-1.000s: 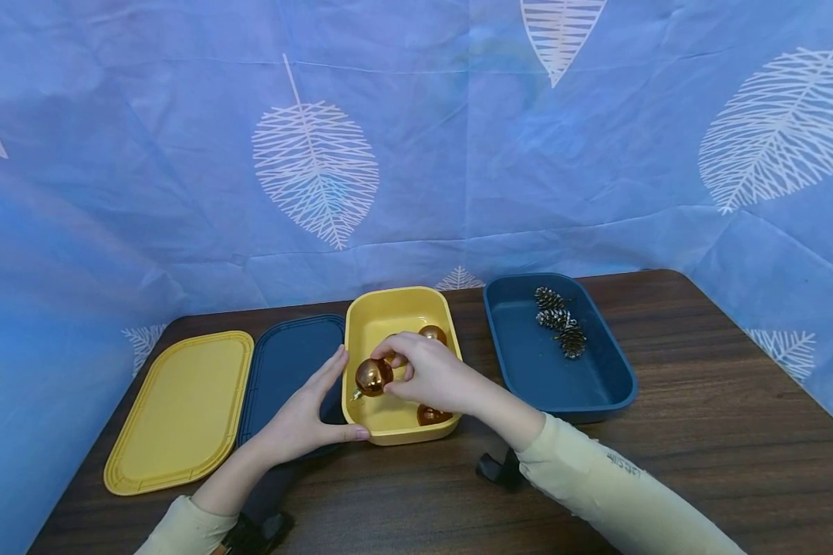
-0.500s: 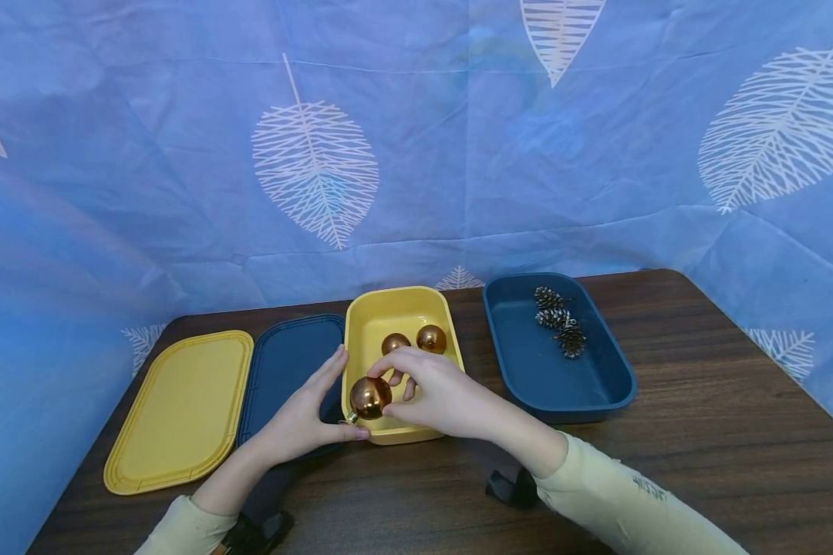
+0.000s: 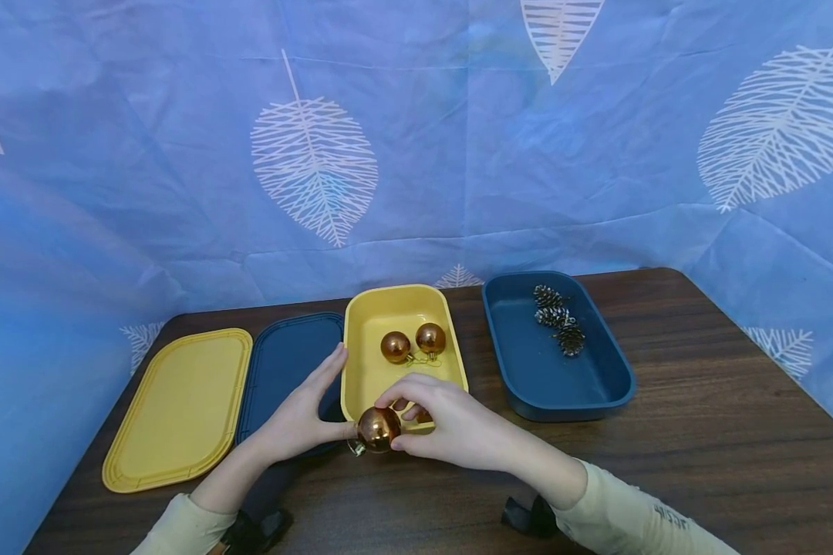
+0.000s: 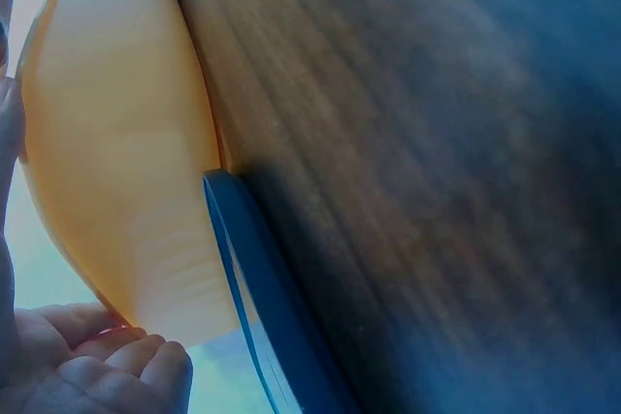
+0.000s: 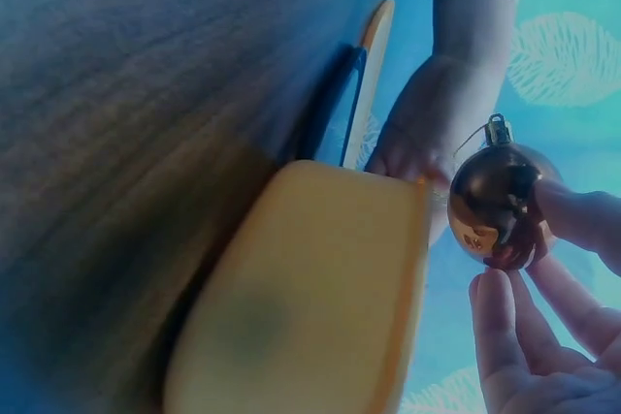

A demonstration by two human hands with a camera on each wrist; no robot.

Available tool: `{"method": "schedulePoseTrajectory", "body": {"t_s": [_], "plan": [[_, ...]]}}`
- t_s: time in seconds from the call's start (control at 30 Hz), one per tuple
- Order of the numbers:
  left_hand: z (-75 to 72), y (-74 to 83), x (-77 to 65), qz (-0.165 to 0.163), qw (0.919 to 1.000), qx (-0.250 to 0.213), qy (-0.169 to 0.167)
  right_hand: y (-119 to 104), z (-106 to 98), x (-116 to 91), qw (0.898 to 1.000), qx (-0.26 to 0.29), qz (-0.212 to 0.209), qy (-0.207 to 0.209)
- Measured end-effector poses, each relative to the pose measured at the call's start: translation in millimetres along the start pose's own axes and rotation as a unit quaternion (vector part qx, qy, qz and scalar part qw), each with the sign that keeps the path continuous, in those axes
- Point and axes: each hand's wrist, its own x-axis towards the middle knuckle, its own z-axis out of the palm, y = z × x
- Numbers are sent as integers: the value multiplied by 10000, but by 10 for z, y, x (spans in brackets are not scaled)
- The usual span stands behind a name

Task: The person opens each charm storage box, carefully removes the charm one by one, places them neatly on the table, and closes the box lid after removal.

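A shiny copper Christmas bauble (image 3: pixel 378 429) with a gold cap is pinched between thumb and fingers of my right hand (image 3: pixel 451 424), over the front rim of the yellow box (image 3: pixel 371 308). In the right wrist view the bauble (image 5: pixel 500 206) hangs above the rim, its cap upward. My left hand (image 3: pixel 298 420) spans the box's front left corner, thumb at the front rim and fingers along the left side. Two more copper baubles, one on the left (image 3: pixel 396 347) and one on the right (image 3: pixel 430 339), lie in the box. Another is mostly hidden behind my right hand.
A blue box (image 3: pixel 527 378) holding several pine cones (image 3: pixel 555 317) stands to the right. Left of the yellow box lie a blue lid (image 3: pixel 298 347) and a yellow lid (image 3: pixel 180 408). A leaf-patterned blue cloth (image 3: pixel 416 154) hangs behind the wooden table (image 3: pixel 701 385).
My right hand has brought the pinched bauble from inside the yellow box toward me, over its front rim. The two baubles behind it have come into view. My left hand stays at the corner.
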Motion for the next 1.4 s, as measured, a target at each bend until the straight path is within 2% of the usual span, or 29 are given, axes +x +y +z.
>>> {"method": "schedulePoseTrajectory", "body": {"t_s": [0.3, 0.5, 1.2, 1.4], "plan": [[7, -16, 5, -56, 10000, 36, 9, 45, 84, -67, 9999, -23, -157, -63], [9, -20, 1, -87, 9999, 73, 16, 53, 133, -112, 9998, 6, -47, -195], [-4, 1, -2, -49, 10000, 18, 15, 117, 327, -160, 9948, -836, -125, -562], [-1, -5, -1, -67, 10000, -34, 19, 143, 373, -154, 9956, -621, -130, -685]]}}
